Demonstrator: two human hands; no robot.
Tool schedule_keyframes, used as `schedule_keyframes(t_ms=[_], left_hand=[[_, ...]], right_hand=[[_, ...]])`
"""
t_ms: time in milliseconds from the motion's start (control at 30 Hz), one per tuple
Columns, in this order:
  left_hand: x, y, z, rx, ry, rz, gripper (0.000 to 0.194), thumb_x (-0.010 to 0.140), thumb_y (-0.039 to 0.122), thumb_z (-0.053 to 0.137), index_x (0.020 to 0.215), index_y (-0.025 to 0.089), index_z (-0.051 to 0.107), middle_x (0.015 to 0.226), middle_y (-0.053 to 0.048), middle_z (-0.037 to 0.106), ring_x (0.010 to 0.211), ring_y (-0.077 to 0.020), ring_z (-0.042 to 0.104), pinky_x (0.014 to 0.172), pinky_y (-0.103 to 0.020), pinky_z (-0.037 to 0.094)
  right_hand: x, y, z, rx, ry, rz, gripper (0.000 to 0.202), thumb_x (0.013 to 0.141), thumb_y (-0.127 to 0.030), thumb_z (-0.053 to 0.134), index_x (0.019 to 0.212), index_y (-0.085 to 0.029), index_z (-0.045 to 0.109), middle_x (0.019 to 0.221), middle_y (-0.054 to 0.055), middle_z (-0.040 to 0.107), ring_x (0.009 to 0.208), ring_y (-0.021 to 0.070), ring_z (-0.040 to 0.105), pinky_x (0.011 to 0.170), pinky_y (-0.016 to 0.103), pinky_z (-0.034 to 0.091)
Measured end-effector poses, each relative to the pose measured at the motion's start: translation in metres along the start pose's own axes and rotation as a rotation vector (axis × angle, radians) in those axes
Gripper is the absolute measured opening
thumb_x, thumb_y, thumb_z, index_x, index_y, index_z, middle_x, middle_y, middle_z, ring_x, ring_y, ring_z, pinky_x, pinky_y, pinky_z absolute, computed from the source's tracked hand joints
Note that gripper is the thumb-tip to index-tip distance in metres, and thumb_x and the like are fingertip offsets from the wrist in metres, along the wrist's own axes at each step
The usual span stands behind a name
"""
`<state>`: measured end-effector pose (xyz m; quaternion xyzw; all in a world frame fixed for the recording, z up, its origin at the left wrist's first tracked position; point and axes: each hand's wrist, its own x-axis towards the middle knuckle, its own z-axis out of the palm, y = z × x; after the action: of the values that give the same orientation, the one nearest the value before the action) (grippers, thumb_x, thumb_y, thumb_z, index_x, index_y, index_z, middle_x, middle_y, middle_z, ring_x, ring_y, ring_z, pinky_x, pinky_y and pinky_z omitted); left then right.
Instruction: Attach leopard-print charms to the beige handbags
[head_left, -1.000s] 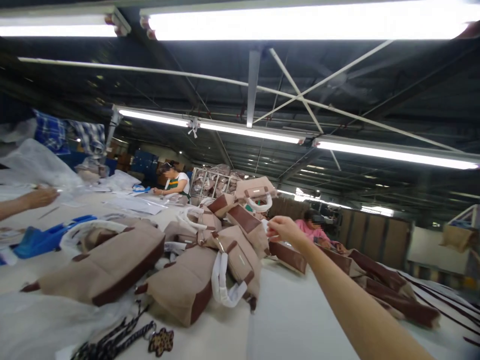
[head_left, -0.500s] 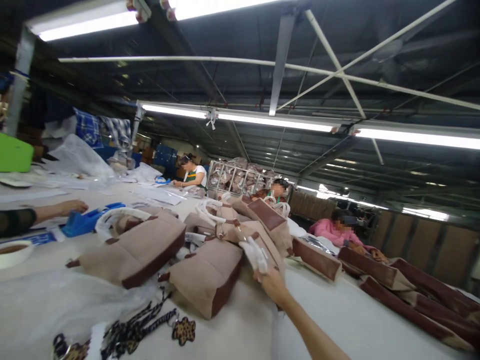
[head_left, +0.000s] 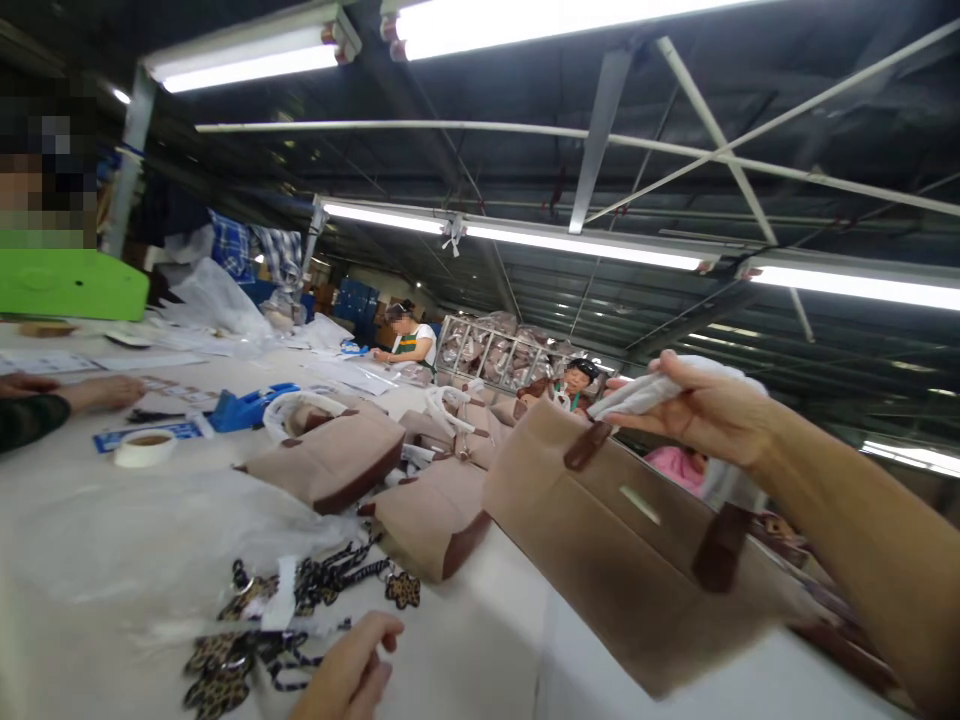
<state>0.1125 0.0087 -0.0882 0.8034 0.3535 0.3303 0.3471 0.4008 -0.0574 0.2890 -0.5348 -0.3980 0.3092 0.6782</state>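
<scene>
My right hand [head_left: 694, 405] is closed around the white-wrapped handle [head_left: 645, 392] of a beige handbag [head_left: 600, 520]. The bag hangs tilted above the right side of the table, with brown handle tabs and a small pale plate on its front. At the bottom edge, my left hand [head_left: 349, 670] has loosely bent fingers and a gap by the thumb, with nothing visible in it. Just beside it are leopard-print charms [head_left: 217, 675] with black-and-white cords. Another leopard-print charm [head_left: 403, 590], flower-shaped, lies farther forward.
More beige handbags [head_left: 330, 455] lie piled ahead. To the left are a tape roll [head_left: 146, 447], a blue tape dispenser [head_left: 251, 405], clear plastic sheeting [head_left: 165, 540] and a green machine [head_left: 71, 283]. A co-worker's hand [head_left: 109, 392] rests at the left; other people work farther back.
My right hand has lifted a handbag off the pile by its wrapped handle and moved it up and right. My left hand has come into view at the bottom.
</scene>
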Motion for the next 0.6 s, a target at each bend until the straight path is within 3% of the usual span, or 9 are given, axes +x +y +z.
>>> schedule_keyframes(t_ms=[67, 133, 233, 300, 400, 500, 600], left_hand=[[-0.004, 0.005, 0.001, 0.017, -0.035, 0.02, 0.027, 0.084, 0.01, 0.043, 0.101, 0.022, 0.059, 0.091, -0.002, 0.067, 0.076, -0.0162, 0.062, 0.08, -0.028, 0.049], [-0.011, 0.014, -0.002, 0.07, -0.081, 0.065, 0.024, 0.081, 0.007, 0.042, 0.09, 0.02, 0.06, 0.087, -0.003, 0.067, 0.079, -0.0167, 0.061, 0.082, -0.027, 0.047], [-0.024, 0.031, -0.021, 0.132, -0.098, 0.136, 0.024, 0.08, 0.006, 0.043, 0.085, 0.02, 0.062, 0.087, -0.005, 0.067, 0.084, -0.0172, 0.061, 0.082, -0.026, 0.045], [-0.029, 0.04, -0.042, 0.179, -0.064, 0.141, 0.026, 0.082, 0.007, 0.042, 0.086, 0.02, 0.063, 0.087, -0.005, 0.068, 0.083, -0.0169, 0.061, 0.081, -0.025, 0.045], [-0.02, 0.043, -0.076, 0.354, -0.016, 0.07, 0.03, 0.087, 0.007, 0.038, 0.089, 0.019, 0.065, 0.089, -0.004, 0.07, 0.086, -0.0162, 0.064, 0.081, -0.024, 0.047], [0.01, 0.032, -0.091, 0.52, -0.026, -0.009, 0.031, 0.089, 0.006, 0.039, 0.091, 0.018, 0.068, 0.096, -0.007, 0.072, 0.093, -0.0181, 0.066, 0.084, -0.027, 0.048], [0.044, 0.013, -0.078, 0.63, -0.039, -0.086, 0.02, 0.092, 0.011, 0.048, 0.092, 0.013, 0.068, 0.099, -0.012, 0.071, 0.097, -0.0231, 0.066, 0.088, -0.037, 0.05]], right_hand=[[-0.019, 0.002, 0.004, -0.003, 0.057, 0.064, 0.054, 0.104, -0.034, 0.023, 0.067, -0.013, 0.056, 0.097, 0.018, 0.074, 0.091, 0.0273, 0.075, 0.075, 0.05, 0.055], [-0.035, 0.021, 0.01, -0.01, 0.053, 0.137, 0.048, 0.103, -0.034, 0.031, 0.068, -0.014, 0.057, 0.096, 0.018, 0.075, 0.087, 0.0271, 0.075, 0.074, 0.048, 0.057], [-0.061, 0.081, 0.023, -0.008, -0.033, 0.219, 0.024, 0.095, -0.024, 0.055, 0.074, -0.016, 0.064, 0.089, 0.014, 0.077, 0.079, 0.0267, 0.076, 0.067, 0.042, 0.064], [-0.078, 0.127, 0.034, 0.002, -0.064, 0.262, 0.01, 0.088, -0.024, 0.067, 0.081, -0.017, 0.067, 0.089, 0.012, 0.076, 0.084, 0.0275, 0.075, 0.065, 0.038, 0.065], [-0.102, 0.174, 0.046, 0.092, -0.186, 0.262, 0.018, 0.079, -0.03, 0.079, 0.091, -0.02, 0.071, 0.099, 0.005, 0.075, 0.098, 0.0249, 0.07, 0.079, 0.036, 0.064], [-0.116, 0.175, 0.047, 0.111, -0.309, 0.344, 0.022, 0.081, -0.039, 0.077, 0.09, -0.019, 0.072, 0.092, 0.005, 0.076, 0.089, 0.022, 0.072, 0.086, 0.038, 0.062], [-0.121, 0.158, 0.033, 0.038, -0.291, 0.39, 0.025, 0.076, -0.039, 0.081, 0.088, -0.019, 0.072, 0.092, 0.006, 0.077, 0.094, 0.0238, 0.072, 0.094, 0.039, 0.059]])
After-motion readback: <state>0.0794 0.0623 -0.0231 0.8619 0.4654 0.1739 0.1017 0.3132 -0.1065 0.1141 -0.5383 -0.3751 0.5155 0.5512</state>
